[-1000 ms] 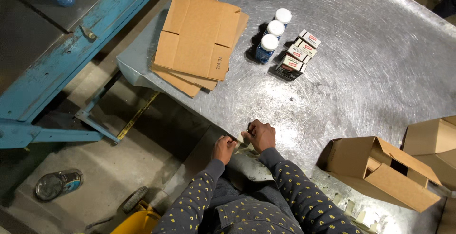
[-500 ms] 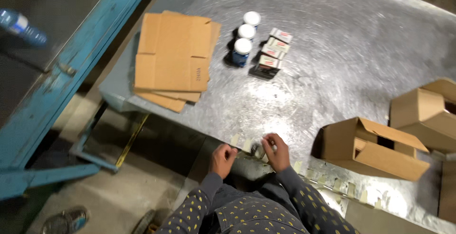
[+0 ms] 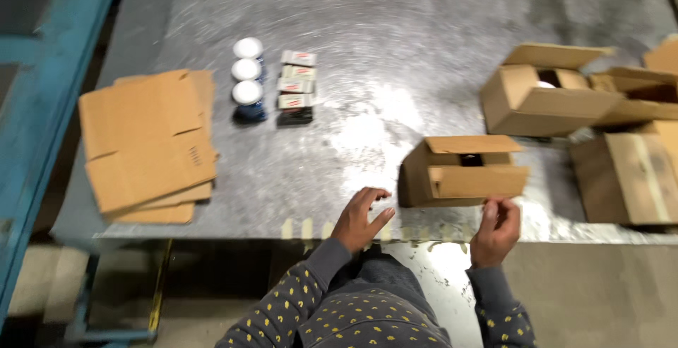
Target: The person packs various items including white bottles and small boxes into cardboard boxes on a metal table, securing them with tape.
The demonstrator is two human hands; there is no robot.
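Note:
My left hand (image 3: 361, 216) rests with fingers spread on the front edge of the metal table (image 3: 395, 51), beside short strips of tape (image 3: 305, 229) stuck along that edge. My right hand (image 3: 496, 226) hovers just below a small open cardboard box (image 3: 462, 173) near the table's front. Its fingers are curled and pinched together, and I cannot make out anything between them. Both arms wear dark sleeves with yellow dots.
A stack of flat cardboard blanks (image 3: 145, 143) lies at the left. Three white-lidded jars (image 3: 247, 79) stand in a row next to several small white-and-red cartons (image 3: 296, 83). More open boxes (image 3: 544, 93) and a taped box (image 3: 625, 178) crowd the right. A blue metal frame (image 3: 28, 143) runs along the far left.
The view has swung right and closer to the table. My hands have moved apart: the left one has opened on the edge and the right one has shifted over to the open box.

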